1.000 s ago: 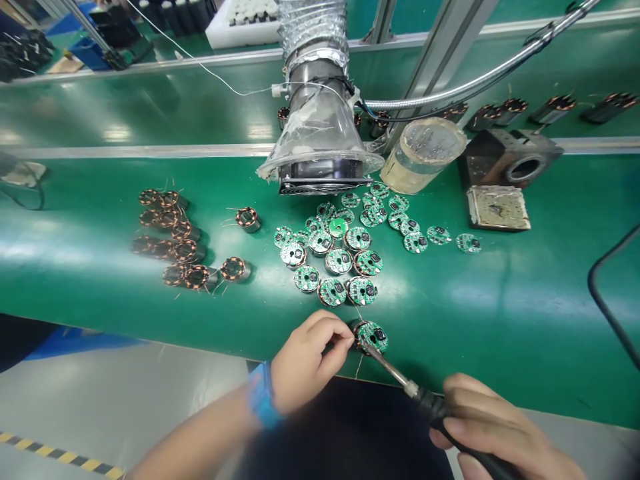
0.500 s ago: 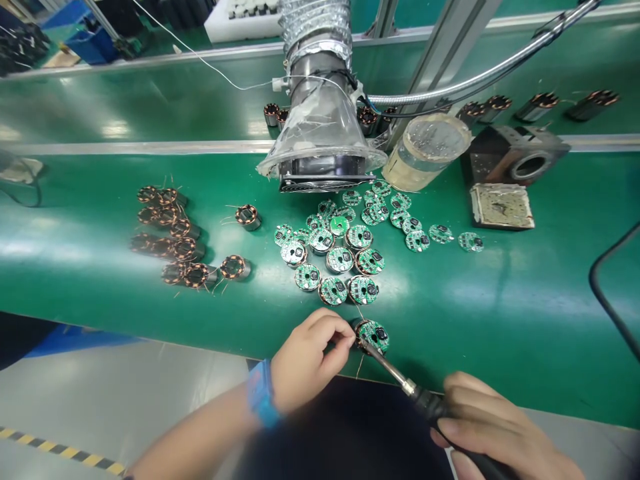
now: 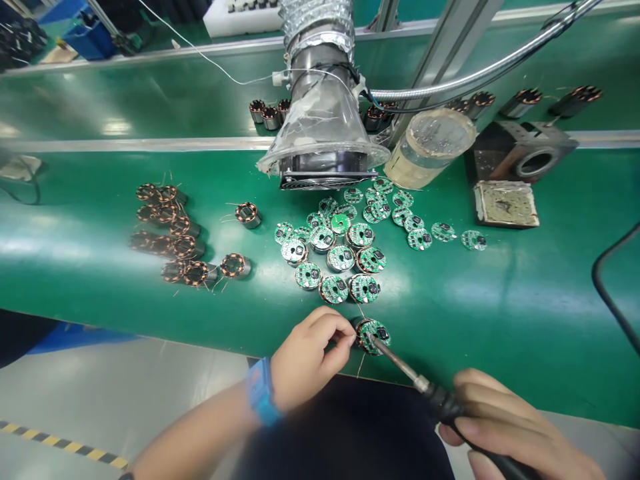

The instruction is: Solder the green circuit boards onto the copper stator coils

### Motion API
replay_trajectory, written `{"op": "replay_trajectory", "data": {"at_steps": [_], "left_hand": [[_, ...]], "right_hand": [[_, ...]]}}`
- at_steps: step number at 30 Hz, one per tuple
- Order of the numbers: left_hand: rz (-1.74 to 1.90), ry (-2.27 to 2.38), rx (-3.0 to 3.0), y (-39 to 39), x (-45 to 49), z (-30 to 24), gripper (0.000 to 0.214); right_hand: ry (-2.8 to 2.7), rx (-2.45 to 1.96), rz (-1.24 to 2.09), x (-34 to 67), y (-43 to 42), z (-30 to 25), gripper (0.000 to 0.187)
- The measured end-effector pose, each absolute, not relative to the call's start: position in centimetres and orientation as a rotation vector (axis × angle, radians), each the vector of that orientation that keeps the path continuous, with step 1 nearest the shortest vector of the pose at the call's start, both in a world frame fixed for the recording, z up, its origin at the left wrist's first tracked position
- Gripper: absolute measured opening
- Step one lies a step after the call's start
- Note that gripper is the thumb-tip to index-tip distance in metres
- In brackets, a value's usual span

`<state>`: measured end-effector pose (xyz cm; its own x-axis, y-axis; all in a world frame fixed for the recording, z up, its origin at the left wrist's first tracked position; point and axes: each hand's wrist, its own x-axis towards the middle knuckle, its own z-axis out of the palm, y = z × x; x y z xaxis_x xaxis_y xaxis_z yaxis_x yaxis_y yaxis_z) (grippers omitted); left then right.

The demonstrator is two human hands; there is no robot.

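Observation:
A wound motor stator topped with a round green circuit board (image 3: 376,333) stands near the bench's front edge, thin copper wires sticking out of it. My left hand (image 3: 317,343) is closed in a pinch at the board's left side, on what looks like one of those thin wires; the fingertips mostly hide it. In my right hand (image 3: 515,420) is a soldering iron (image 3: 405,369), gripped by its black handle. The iron's tip meets the board's face, left of the middle. Behind this piece, several more stators carrying boards (image 3: 341,259) are grouped together.
Loose circuit boards (image 3: 419,239) lie behind and right of the group. Bare copper-wound stators (image 3: 183,247) stand at the left. A fume extractor hood (image 3: 325,147) hangs over the back, beside a capped tub (image 3: 431,148) and an iron stand with sponge (image 3: 507,203). A black cable (image 3: 607,293) loops at right.
The iron's tip has moved right, from the board's left edge onto its face, and my right hand shifted right with it. My left hand keeps its pinch. Stators on the rear strip have shifted left.

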<state>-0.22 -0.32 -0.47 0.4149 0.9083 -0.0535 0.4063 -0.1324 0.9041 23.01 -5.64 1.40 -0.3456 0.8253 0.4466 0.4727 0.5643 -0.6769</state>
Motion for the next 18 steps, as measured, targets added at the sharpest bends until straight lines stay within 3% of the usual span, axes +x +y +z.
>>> {"op": "replay_trajectory", "data": {"at_steps": [10,14,18], "left_hand": [[0.701,1.159,1.852,-0.3,-0.4,-0.2,0.010],[0.853,1.142,2.098,-1.4,-0.9,-1.0,0.019],[0.917,1.019,2.064,-2.1,-0.4,-1.3,0.014]], "right_hand": [[-2.082,-1.036,0.551,20.5,-2.8,-2.0,0.045],[-1.987,-1.078,0.567,19.7,-3.2,-3.0,0.045],[-1.934,-1.119,0.549,19.4,-3.2,-2.7,0.044]]}}
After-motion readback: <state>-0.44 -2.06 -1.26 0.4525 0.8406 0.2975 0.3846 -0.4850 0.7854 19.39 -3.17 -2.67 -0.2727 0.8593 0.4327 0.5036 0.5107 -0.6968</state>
